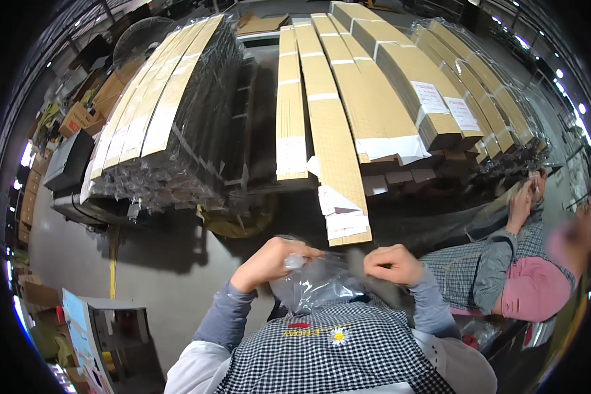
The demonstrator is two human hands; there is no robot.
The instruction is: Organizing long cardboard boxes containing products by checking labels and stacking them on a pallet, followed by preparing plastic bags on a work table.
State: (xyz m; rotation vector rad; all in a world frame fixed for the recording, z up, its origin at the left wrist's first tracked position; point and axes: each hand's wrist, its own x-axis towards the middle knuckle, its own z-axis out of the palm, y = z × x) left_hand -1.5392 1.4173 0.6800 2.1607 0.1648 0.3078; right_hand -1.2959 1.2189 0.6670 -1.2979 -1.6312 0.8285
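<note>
Clear crinkled plastic film (318,284) hangs in front of my checked apron, between my two hands. My left hand (277,261) is closed on its upper left part, where the film bunches up at the fingers. On the other side, my right hand (395,264) is closed with the fingers curled, at the film's right edge; the exact grip there is hard to see. Just beyond my hands, the near end of a long flat cardboard carton (338,157) sticks out, with a torn white paper label (346,224) on it.
More long cartons (381,98) bound with white straps lie beyond it. At left stands a film-wrapped stack (161,98). A co-worker in a pink head covering (538,289) reaches toward the right-hand cartons. A grey cabinet (121,328) is at lower left, a fan (141,41) farther back.
</note>
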